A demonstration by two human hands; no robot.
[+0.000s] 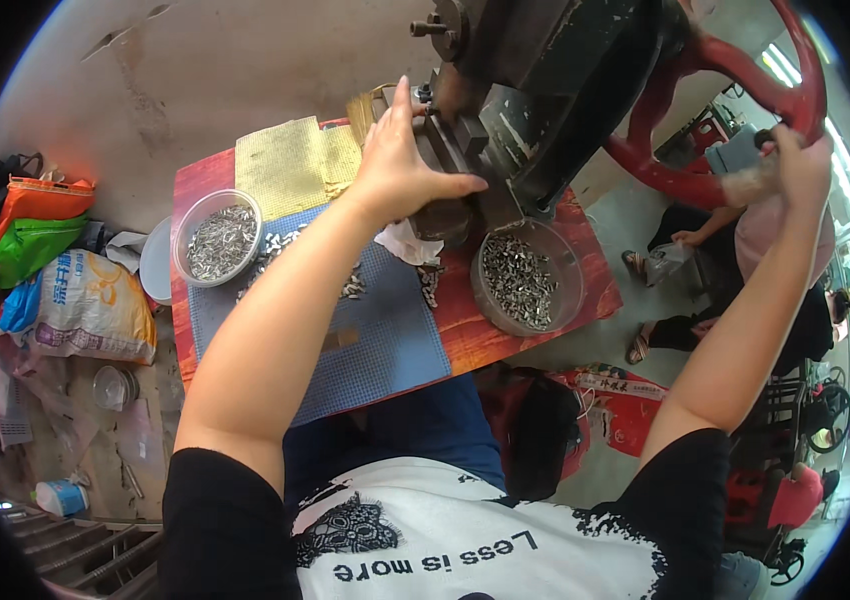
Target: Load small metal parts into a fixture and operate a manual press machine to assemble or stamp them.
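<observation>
My left hand (pixel 395 165) is beside the dark metal block (pixel 465 165) under the head of a black press (pixel 565 90). Its thumb stretches to the right and its fingers point away from me, apart from the thumb. Nothing shows in its palm; part of the fingers lies against the tooling. High on the right, my right hand (pixel 803 165) is closed round the handle of the press's red handwheel (pixel 715 60). A clear tub of small metal parts (pixel 520 280) stands right of the block. Another round tub (pixel 218 240) of slim silvery pieces is on the left.
A blue mesh mat (pixel 375 345) with loose metal pieces and a yellow textured cloth (pixel 280 165) cover part of the red table (pixel 485 345). Packed bags (pixel 95 305) lie on the left. Another person (pixel 760 240) sits at the right behind the wheel. A red box (pixel 630 420) is below the table.
</observation>
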